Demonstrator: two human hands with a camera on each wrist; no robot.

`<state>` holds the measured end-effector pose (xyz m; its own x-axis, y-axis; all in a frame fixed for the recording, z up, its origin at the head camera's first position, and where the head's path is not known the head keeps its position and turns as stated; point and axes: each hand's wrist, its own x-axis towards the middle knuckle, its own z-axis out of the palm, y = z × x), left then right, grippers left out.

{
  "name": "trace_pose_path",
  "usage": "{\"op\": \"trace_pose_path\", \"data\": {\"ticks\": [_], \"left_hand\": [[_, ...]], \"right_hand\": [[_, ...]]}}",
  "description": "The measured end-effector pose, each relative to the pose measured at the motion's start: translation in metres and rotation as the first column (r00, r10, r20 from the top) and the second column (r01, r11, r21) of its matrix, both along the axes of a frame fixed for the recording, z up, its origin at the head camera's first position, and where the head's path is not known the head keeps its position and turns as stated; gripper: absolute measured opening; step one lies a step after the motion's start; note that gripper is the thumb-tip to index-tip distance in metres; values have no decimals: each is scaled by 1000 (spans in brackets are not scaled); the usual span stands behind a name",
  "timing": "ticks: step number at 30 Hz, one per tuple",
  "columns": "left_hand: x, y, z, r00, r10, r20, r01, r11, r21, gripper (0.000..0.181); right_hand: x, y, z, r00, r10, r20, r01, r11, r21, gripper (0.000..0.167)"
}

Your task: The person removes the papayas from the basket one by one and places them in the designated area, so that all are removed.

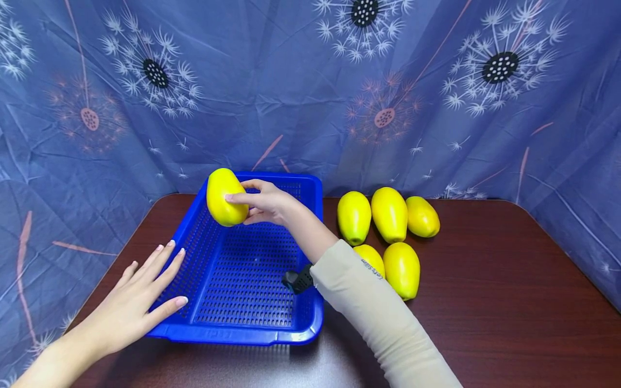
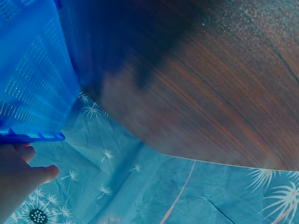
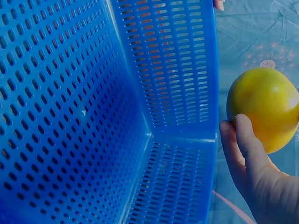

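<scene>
My right hand grips a yellow papaya, thumb on the near side, and holds it up over the far left part of a blue plastic basket. In the right wrist view, the papaya sits between the thumb and fingers, outside the line of the basket's rim. My left hand lies at the basket's left rim with its fingers straight and spread. Only part of that hand shows in the left wrist view, below the rim.
To the right of the basket several more papayas lie on the dark brown table, one partly hidden by my right sleeve. A black wrist device hangs below the right wrist. A blue dandelion-print cloth stands behind the table.
</scene>
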<state>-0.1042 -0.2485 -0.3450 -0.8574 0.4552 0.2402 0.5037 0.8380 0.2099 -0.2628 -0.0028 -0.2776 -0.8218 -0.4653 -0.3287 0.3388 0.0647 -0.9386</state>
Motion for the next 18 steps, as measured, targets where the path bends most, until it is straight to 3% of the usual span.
{"op": "trace_pose_path", "data": {"ticks": [18], "left_hand": [[0, 1, 0, 1000, 1, -3, -1, 1000, 6, 76]], "right_hand": [[17, 21, 20, 1000, -15, -12, 15, 999, -38, 51]]}}
